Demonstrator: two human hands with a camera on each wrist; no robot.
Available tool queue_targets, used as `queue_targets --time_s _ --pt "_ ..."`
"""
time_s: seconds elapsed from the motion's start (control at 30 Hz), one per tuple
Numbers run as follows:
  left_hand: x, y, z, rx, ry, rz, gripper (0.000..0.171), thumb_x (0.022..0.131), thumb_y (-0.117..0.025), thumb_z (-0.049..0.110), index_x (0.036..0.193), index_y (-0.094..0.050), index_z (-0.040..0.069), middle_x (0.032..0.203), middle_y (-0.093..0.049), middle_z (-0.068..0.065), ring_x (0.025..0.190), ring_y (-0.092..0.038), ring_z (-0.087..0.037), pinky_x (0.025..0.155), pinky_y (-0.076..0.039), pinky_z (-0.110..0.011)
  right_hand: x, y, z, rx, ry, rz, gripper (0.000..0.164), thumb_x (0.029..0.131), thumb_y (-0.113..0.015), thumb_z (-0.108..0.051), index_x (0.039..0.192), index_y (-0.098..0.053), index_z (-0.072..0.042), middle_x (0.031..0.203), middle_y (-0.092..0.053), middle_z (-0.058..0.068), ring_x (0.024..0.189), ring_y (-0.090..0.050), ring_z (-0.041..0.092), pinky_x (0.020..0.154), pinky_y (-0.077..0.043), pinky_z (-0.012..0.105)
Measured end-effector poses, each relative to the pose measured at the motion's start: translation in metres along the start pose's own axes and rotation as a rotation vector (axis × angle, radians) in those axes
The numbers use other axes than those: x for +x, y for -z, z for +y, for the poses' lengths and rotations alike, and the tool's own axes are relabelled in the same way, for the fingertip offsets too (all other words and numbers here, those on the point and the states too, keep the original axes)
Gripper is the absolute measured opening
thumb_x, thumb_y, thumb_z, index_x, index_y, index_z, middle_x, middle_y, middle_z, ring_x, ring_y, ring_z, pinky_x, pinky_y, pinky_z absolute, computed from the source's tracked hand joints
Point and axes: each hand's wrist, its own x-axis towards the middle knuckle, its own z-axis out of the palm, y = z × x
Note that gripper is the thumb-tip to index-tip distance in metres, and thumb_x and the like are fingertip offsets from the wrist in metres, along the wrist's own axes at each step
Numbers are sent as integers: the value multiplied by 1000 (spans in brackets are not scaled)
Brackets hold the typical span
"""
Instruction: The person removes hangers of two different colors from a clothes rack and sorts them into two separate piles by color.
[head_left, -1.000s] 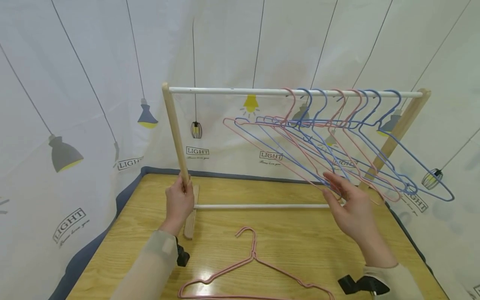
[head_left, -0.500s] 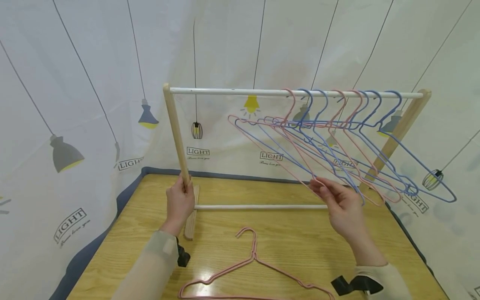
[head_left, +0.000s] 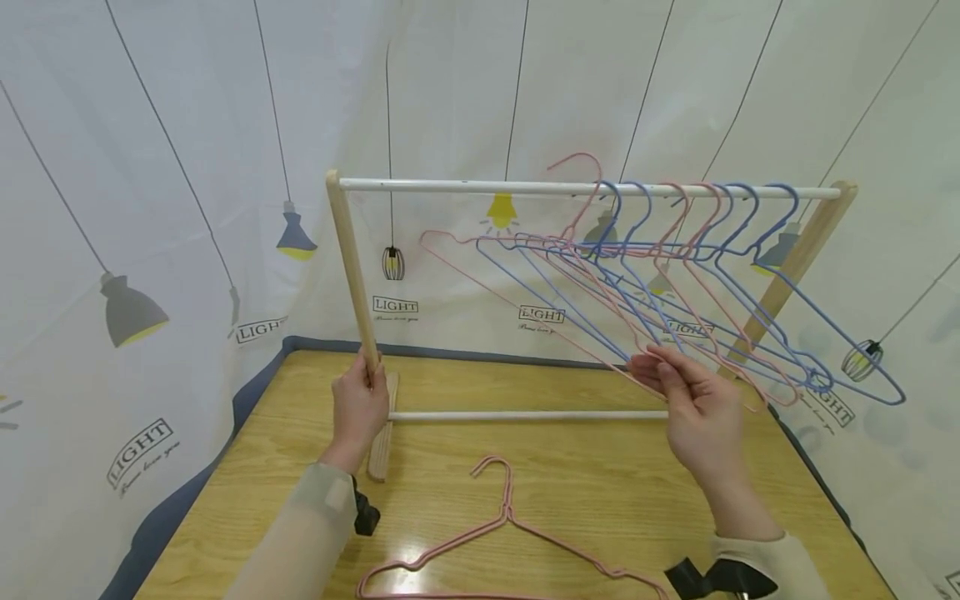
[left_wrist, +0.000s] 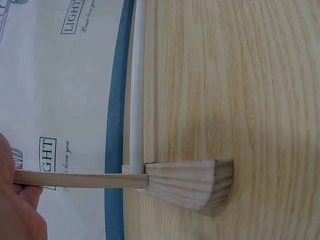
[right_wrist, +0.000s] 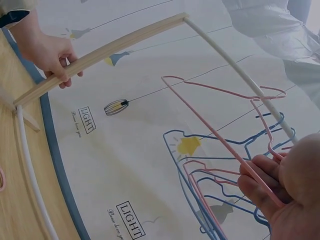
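My right hand [head_left: 701,408] pinches the near lower corner of a pink wire hanger [head_left: 573,231] between thumb and fingers. In the head view this hanger's hook rises above the white top rail [head_left: 465,185] of a small garment rack. The right wrist view shows its long bar [right_wrist: 210,127] running into my palm. My left hand [head_left: 362,402] grips the left wooden post [head_left: 351,275], low down near the table. To the right of the held hanger, several blue hangers [head_left: 806,287] and pink ones hang close together on the rail.
Another pink hanger [head_left: 508,507], looking like two stacked together, lies flat on the wooden table [head_left: 247,517] at the front. A white lower bar [head_left: 525,415] joins the rack's feet [left_wrist: 185,185]. A lamp-printed curtain [head_left: 225,167] hangs behind.
My right hand first came to the leftmost pink hanger's near corner and took hold. The hook has since lifted from the rail to above it. My left hand stays on the post.
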Motion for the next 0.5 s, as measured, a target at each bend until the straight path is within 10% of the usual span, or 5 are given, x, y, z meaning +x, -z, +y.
queue_targets --time_s 0.5 --pt "0 2 3 -2 6 -8 24 108 -60 6 130 -68 1 109 -75 -26 88 -75 -36 68 -59 -52 2 17 -34 -64 127 5 26 107 -52 8 126 -69 15 107 -78 18 99 -77 17 86 -58 30"
